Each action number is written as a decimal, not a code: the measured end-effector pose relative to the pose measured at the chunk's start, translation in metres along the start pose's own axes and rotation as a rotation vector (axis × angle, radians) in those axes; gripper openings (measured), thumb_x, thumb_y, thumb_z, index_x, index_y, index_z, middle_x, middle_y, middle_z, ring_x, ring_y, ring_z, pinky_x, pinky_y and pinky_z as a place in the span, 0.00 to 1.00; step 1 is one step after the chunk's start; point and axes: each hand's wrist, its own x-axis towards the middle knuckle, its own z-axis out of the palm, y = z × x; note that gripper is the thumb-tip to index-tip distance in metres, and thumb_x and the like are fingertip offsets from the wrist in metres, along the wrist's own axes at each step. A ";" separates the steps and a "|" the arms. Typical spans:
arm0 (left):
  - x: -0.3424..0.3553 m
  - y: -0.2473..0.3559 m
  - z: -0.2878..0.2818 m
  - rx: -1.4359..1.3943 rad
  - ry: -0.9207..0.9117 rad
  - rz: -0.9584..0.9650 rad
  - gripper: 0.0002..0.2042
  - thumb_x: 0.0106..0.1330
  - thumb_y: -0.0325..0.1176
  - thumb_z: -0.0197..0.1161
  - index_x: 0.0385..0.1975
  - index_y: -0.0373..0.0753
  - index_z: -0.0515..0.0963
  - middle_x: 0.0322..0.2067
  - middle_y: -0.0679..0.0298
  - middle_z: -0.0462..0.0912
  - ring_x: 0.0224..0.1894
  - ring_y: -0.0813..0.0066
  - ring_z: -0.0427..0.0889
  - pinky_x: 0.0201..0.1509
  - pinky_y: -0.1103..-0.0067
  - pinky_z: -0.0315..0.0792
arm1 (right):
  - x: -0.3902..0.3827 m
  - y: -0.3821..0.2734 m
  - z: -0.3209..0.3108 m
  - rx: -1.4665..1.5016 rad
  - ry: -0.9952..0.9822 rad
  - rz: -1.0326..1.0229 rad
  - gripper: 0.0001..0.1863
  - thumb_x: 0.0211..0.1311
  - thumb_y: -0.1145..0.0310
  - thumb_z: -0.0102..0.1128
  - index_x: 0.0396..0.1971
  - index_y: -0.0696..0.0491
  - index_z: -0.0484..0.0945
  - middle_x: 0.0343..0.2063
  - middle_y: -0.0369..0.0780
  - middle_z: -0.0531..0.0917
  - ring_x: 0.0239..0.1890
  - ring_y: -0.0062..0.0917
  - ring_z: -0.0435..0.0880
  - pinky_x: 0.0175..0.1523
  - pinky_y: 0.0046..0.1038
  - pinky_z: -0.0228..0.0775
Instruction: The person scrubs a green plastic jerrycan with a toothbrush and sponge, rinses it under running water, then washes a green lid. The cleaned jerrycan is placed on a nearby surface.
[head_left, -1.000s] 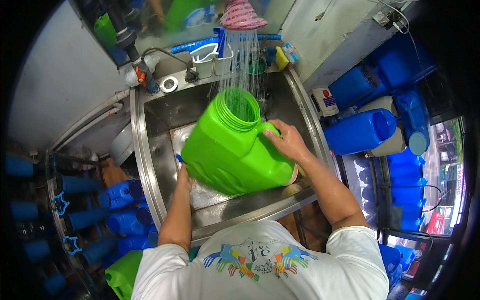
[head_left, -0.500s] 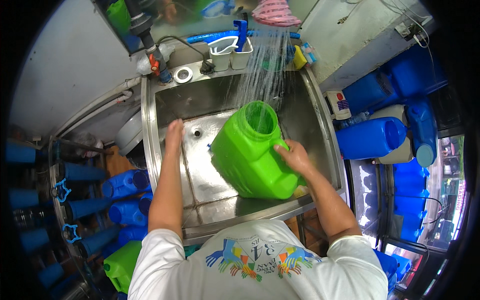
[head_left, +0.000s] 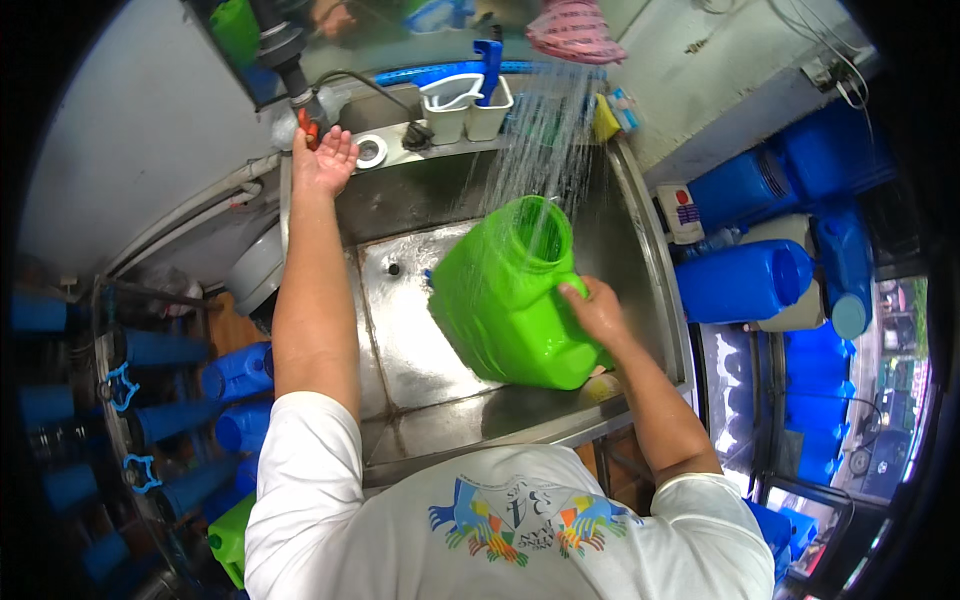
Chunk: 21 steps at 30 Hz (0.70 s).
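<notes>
A big green plastic jug [head_left: 500, 310] lies tilted in the steel sink [head_left: 390, 425], its uncapped mouth facing up and away. My right hand [head_left: 600, 315] is closed on the jug's handle at its right side. Water [head_left: 555, 125] streams in many jets from a spout wrapped in pink cloth [head_left: 575, 32], falling over and into the mouth. At the far left corner, my left hand [head_left: 328, 163] is palm up with fingers stretched out, its thumb side against the orange valve handle [head_left: 309, 128] on the grey pipe [head_left: 283, 55].
White holders [head_left: 465, 105] with a blue-handled tool stand on the sink's back ledge, beside a white ring [head_left: 370, 151] and a yellow sponge [head_left: 606, 118]. Blue jugs [head_left: 745, 277] crowd the right side. More blue containers [head_left: 240, 372] and a green jug [head_left: 230, 540] are at left.
My left hand has moved from above the sink's left side up to the valve handle. The jug, still in my right hand, has shifted slightly right. Water keeps running.
</notes>
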 end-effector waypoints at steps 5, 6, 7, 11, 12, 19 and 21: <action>0.013 0.008 0.001 -0.055 0.024 0.133 0.21 0.71 0.54 0.57 0.42 0.38 0.73 0.39 0.63 0.81 0.47 0.65 0.80 0.60 0.61 0.71 | 0.025 0.000 0.046 -0.091 0.059 -0.040 0.25 0.64 0.52 0.62 0.48 0.59 0.80 0.39 0.53 0.86 0.44 0.43 0.86 0.50 0.38 0.75; 0.014 0.009 0.002 -0.040 -0.013 0.159 0.18 0.72 0.50 0.58 0.42 0.39 0.73 0.39 0.64 0.81 0.47 0.65 0.80 0.60 0.61 0.72 | 0.020 -0.002 0.060 -0.128 0.070 -0.130 0.26 0.64 0.51 0.62 0.49 0.59 0.79 0.39 0.53 0.86 0.44 0.44 0.86 0.50 0.38 0.75; 0.014 0.010 0.001 0.033 0.009 0.192 0.12 0.73 0.43 0.59 0.43 0.41 0.74 0.37 0.65 0.82 0.44 0.67 0.81 0.56 0.65 0.75 | 0.014 -0.002 0.070 -0.119 0.067 -0.155 0.26 0.64 0.51 0.62 0.49 0.59 0.78 0.39 0.53 0.86 0.44 0.44 0.86 0.50 0.38 0.75; 0.008 0.015 -0.004 0.500 0.066 0.300 0.11 0.72 0.43 0.60 0.43 0.42 0.78 0.33 0.66 0.84 0.34 0.74 0.84 0.43 0.75 0.76 | -0.020 -0.002 0.055 0.020 0.019 -0.266 0.25 0.64 0.52 0.63 0.49 0.59 0.78 0.40 0.52 0.86 0.43 0.44 0.86 0.51 0.37 0.75; 0.007 0.017 -0.006 0.549 0.025 0.325 0.11 0.72 0.43 0.60 0.42 0.42 0.78 0.33 0.66 0.84 0.34 0.75 0.84 0.42 0.76 0.76 | -0.024 -0.001 0.041 0.067 0.015 -0.244 0.24 0.64 0.53 0.63 0.48 0.59 0.78 0.40 0.51 0.86 0.43 0.44 0.86 0.50 0.37 0.75; 0.010 0.016 -0.013 0.761 0.023 0.433 0.11 0.71 0.43 0.61 0.41 0.43 0.80 0.30 0.70 0.85 0.26 0.83 0.82 0.30 0.85 0.72 | -0.020 -0.014 0.021 0.134 0.017 -0.038 0.22 0.65 0.56 0.64 0.47 0.60 0.80 0.38 0.51 0.86 0.41 0.41 0.87 0.49 0.35 0.75; 0.011 0.019 -0.013 0.800 0.029 0.428 0.11 0.70 0.44 0.62 0.42 0.44 0.79 0.31 0.69 0.86 0.25 0.83 0.82 0.29 0.85 0.71 | -0.024 -0.025 0.044 -0.018 0.062 -0.193 0.24 0.63 0.54 0.65 0.47 0.60 0.79 0.36 0.50 0.86 0.37 0.43 0.85 0.46 0.36 0.75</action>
